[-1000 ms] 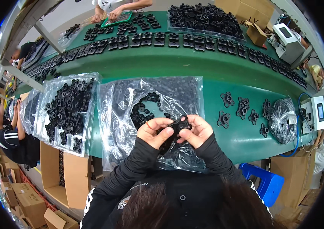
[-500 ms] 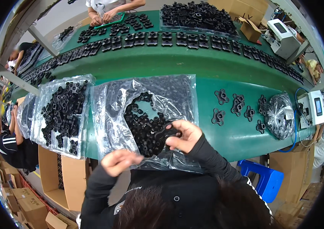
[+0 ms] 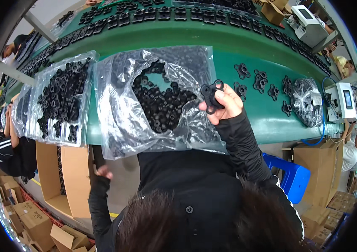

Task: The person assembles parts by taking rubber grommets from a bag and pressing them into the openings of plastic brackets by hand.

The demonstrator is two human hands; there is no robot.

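Observation:
My right hand (image 3: 231, 102) is closed on a black three-lobed bracket (image 3: 212, 95), held up at the right edge of a clear plastic bag (image 3: 117, 90). Through the bag's torn opening shows a heap of small black round parts (image 3: 161, 111). My left hand (image 3: 104, 172) hangs below the table edge, beside an open cardboard box (image 3: 79, 180); its fingers are too small and foreshortened to read. To the right of my right hand, several loose black brackets (image 3: 260, 80) lie on the green table (image 3: 254, 119).
A clear tray (image 3: 35, 122) of black brackets stands left of the bag. At the right are a tied plastic bag (image 3: 306, 105) and a white device with a screen (image 3: 342, 101). Rows of brackets (image 3: 180, 14) line the far bench. A blue stool (image 3: 294, 178) stands below the table.
My right hand has lifted the bracket from the bag's opening, up and to the right. My left hand has dropped away from the bag to below the table edge. The view has tilted downward.

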